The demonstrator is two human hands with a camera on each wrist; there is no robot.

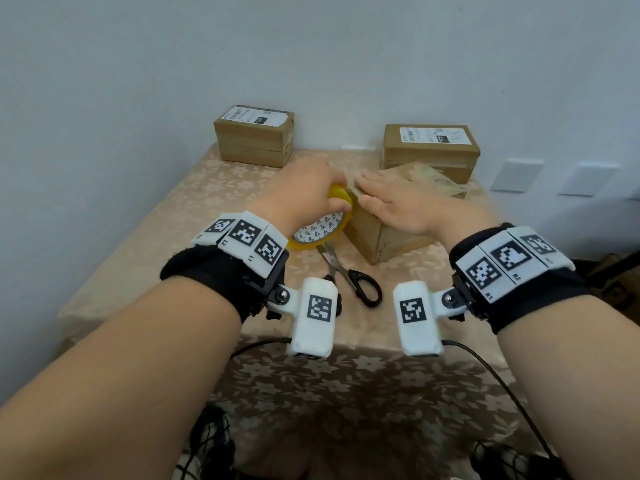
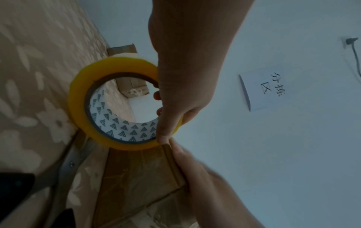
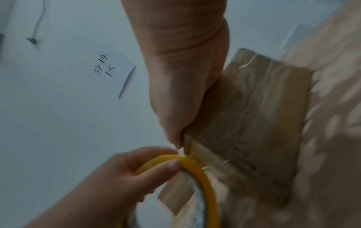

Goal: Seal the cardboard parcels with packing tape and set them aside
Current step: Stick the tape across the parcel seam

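A cardboard parcel (image 1: 391, 233) with glossy tape on its top sits in the middle of the table. My right hand (image 1: 388, 199) lies flat on its top with straight fingers, pressing near the left edge. My left hand (image 1: 311, 192) grips a yellow roll of packing tape (image 1: 332, 220), held upright against the parcel's left side. In the left wrist view the tape roll (image 2: 117, 108) has a white core with a triangle pattern, and my thumb and fingers curl round its rim. In the right wrist view the parcel (image 3: 263, 123) shows under my palm.
Black-handled scissors (image 1: 349, 275) lie on the floral tablecloth (image 1: 173, 237) just in front of the tape. Two labelled parcels stand at the back by the wall, one left (image 1: 254, 138), one right (image 1: 431, 150). A paper note (image 2: 261, 91) hangs on the wall.
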